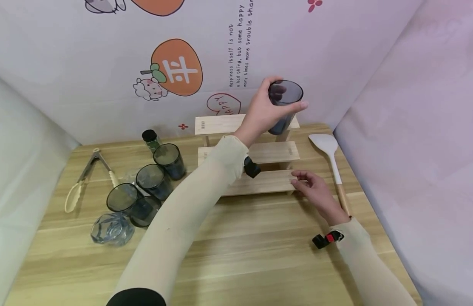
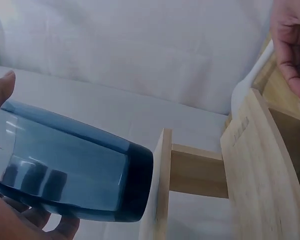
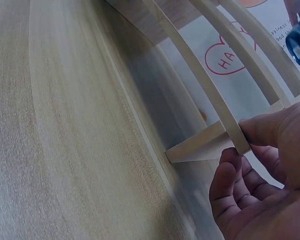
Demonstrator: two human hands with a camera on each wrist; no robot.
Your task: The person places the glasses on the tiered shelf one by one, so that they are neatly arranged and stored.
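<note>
My left hand (image 1: pixel 261 111) grips a dark blue-grey glass tumbler (image 1: pixel 281 125), thumb on one side and fingers round the other. The tumbler is slightly tilted over the right end of the top board of a three-tier wooden rack (image 1: pixel 255 151). In the left wrist view, the base of the tumbler (image 2: pixel 80 165) comes close to the top board's edge. My right hand (image 1: pixel 320 195) pinches the right end of the rack's lowest board (image 1: pixel 267 182). Its thumb lies on top and its fingertips underneath, as the right wrist view shows of this hand (image 3: pixel 269 175).
Several dark tumblers (image 1: pixel 154 180) stand on the left of the wooden table (image 1: pixel 240 255), with a clear faceted glass (image 1: pixel 111 229) in front and a black-lidded jar (image 1: pixel 150 138) behind. Tongs (image 1: pixel 83 180) lie farther left. A white spatula (image 1: pixel 329 148) lies right of the rack, beside my right forearm.
</note>
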